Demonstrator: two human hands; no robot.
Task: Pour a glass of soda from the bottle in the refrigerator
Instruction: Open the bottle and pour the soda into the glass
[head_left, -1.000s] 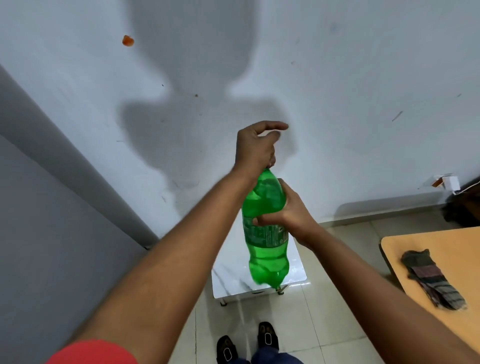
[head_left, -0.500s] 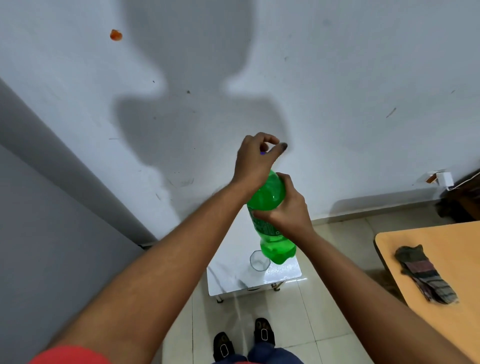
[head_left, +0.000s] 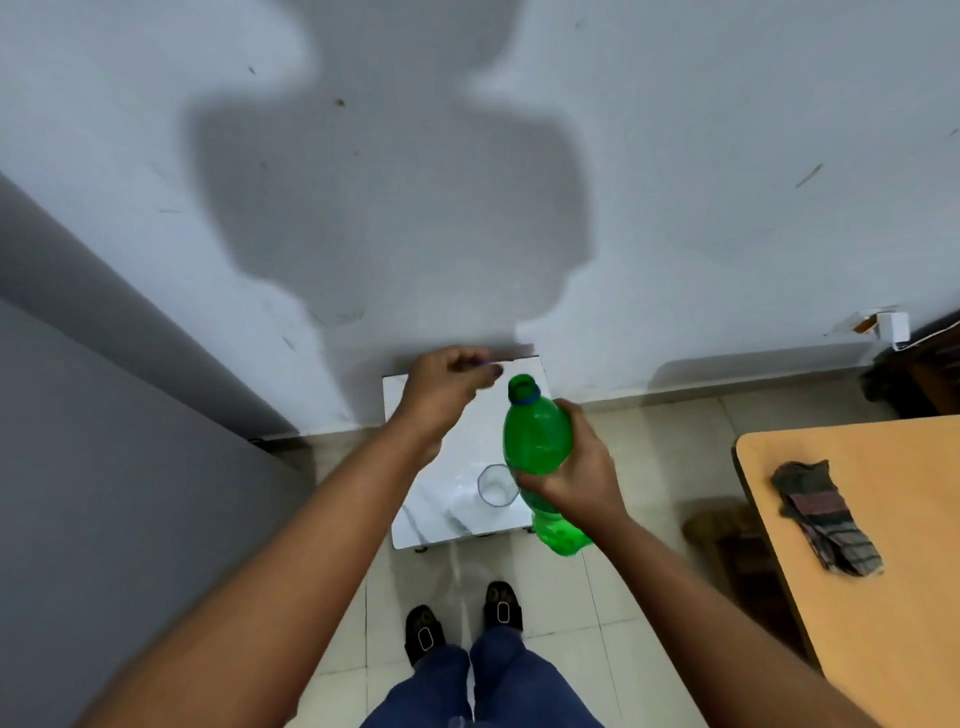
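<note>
Both hands are now lower, and the left hand (head_left: 441, 400) is lifting away, fingers curled, apparently pinching the cap. The right hand (head_left: 576, 467) is gripping the open green bottle (head_left: 535, 441) above the glass (head_left: 496, 486) on the white bench (head_left: 431, 514). Next, likely tipping the neck over the glass.

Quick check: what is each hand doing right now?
Left hand: closed, fingers pinched; what it holds cannot be told.
Right hand: closed around the green bottle.
</note>
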